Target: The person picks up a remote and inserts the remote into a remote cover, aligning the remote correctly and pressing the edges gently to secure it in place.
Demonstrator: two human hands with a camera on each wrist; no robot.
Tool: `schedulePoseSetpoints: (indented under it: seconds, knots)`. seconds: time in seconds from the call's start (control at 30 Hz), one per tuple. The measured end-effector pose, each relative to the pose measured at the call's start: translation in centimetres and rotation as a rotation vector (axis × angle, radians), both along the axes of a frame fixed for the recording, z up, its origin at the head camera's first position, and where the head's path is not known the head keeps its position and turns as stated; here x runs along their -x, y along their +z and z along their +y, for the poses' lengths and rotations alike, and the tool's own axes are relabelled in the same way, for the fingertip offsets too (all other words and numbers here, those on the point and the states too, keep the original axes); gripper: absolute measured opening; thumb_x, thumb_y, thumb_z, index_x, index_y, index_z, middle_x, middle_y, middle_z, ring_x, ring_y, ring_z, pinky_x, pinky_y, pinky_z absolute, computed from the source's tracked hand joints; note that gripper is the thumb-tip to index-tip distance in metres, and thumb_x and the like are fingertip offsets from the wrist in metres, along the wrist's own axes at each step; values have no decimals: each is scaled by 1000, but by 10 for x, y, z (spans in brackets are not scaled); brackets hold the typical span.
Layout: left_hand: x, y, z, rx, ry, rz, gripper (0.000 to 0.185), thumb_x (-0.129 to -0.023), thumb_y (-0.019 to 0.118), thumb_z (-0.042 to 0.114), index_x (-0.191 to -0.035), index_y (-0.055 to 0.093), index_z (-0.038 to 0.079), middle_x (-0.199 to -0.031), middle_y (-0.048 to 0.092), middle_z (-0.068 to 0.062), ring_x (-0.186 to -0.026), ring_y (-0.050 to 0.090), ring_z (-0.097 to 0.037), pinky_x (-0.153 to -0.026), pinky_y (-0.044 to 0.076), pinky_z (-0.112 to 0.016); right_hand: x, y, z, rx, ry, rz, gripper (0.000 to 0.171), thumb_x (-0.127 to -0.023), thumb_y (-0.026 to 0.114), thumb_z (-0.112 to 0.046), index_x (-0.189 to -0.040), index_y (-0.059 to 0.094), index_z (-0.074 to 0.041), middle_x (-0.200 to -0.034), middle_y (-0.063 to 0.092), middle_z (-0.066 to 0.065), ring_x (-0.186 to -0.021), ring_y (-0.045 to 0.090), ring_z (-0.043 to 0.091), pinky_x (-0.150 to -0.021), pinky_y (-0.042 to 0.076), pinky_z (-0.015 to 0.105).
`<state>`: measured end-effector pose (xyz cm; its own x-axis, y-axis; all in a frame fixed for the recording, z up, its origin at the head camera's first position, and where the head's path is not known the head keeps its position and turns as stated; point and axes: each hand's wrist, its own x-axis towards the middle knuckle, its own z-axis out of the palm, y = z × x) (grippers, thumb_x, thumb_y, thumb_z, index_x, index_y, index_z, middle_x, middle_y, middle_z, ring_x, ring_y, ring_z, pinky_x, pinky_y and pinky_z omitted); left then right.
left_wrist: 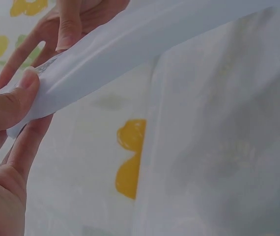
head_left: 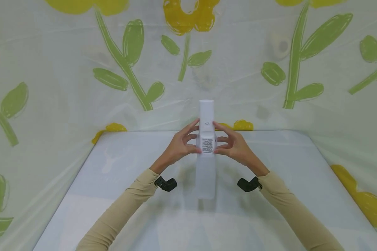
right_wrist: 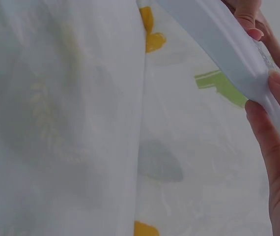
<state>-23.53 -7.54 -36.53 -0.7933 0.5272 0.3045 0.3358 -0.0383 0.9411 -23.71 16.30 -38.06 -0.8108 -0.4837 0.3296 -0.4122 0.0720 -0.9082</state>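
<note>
Left hand: The left hand point(head_left: 179, 146) is pinching the left side of the white gadget point(head_left: 206, 146) with its thumb and fingertips. Its other fingers are spreading out loosely above.
White gadget: It is a long, smooth white thing with a small printed sticker point(head_left: 207, 145) on it. It is sitting right between the two hands, up off the table point(head_left: 119, 181), with its far end pointing up toward the flower sheet point(head_left: 128, 52). I think the two hands are gripping it from both sides to keep it steady.
Right hand: The right hand point(head_left: 233, 146) is pinching the right side of the gadget the same way, thumb under and fingers on top.
Sleeves: Tan sleeves point(head_left: 122, 205) are covering both arms.
</note>
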Motion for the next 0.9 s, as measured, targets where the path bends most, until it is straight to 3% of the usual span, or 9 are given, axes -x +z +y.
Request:
schedulePoseSetpoints:
  seconds: [0.5, 0.73, 0.9]
  knots:
    - [-2, 2, 1, -17, 3, -5, 93, -75, 71, -14, -151, 23, 11, -146, 36, -16, -120, 48, -36, -87, 52, -40, -2, 3, 1, 27, -2, -8, 80, -79, 72, 6, -147, 35, -13, -147, 35, 10, -109, 57, 36, -80, 54, 38]
    - [10, -16, -1, -69, -2, -16, 95, -74, 71, -16, -150, 26, 17, -145, 38, -13, -119, 49, -34, -87, 52, -41, -3, 3, -1, 50, 4, -20, 80, -77, 72, 9, -146, 36, -11, -146, 37, 10, -108, 57, 37, -80, 55, 38]
    - [10, -18, -2, -65, 5, -7, 95, -73, 72, -14, -150, 27, 19, -144, 40, -12, -118, 51, -32, -86, 53, -41, -3, 1, -1, 36, -12, -24, 80, -78, 72, 7, -147, 36, -14, -145, 37, 11, -108, 58, 35, -80, 54, 37]
